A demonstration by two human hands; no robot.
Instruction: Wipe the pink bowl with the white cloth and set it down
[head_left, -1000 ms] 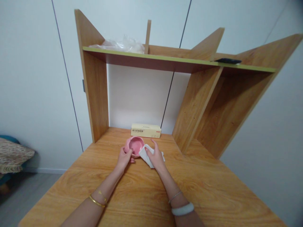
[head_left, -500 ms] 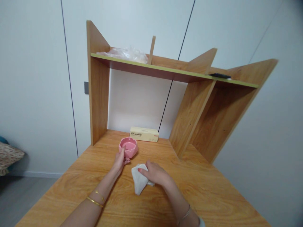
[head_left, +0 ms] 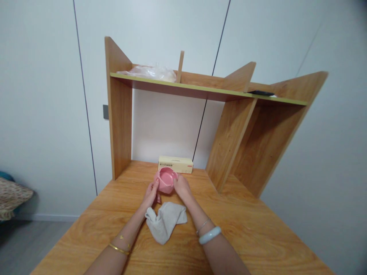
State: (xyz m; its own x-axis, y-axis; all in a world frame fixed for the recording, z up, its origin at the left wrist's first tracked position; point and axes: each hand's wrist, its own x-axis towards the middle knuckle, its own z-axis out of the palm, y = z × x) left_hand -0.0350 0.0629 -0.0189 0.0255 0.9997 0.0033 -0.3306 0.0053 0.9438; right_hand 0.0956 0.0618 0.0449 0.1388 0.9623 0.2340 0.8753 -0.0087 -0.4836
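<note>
The pink bowl (head_left: 165, 187) is located over the rear part of the bench (head_left: 246, 233), directly in front of the long cream box (head_left: 183, 166), with its opening facing upward.

Left hand (head_left: 150, 194): fingers grasping the bowl at its left side — thumb against the outer wall near the rim. Right hand (head_left: 182, 186): fingers curled onto the right rim, gripping it. From where I stand, it is hard to judge whether the base of the bowl touches the bench.

The pale grey cloth (head_left: 166, 223) lies crumpled on the bench between the forearms — nearer to the person than the bowl, its left corner just beside the left wrist. Above the bench, the shelf (head_left: 200, 88) carries a clear plastic bag (head_left: 155, 73) at left and a flat dark object (head_left: 260, 93) at right.
</note>
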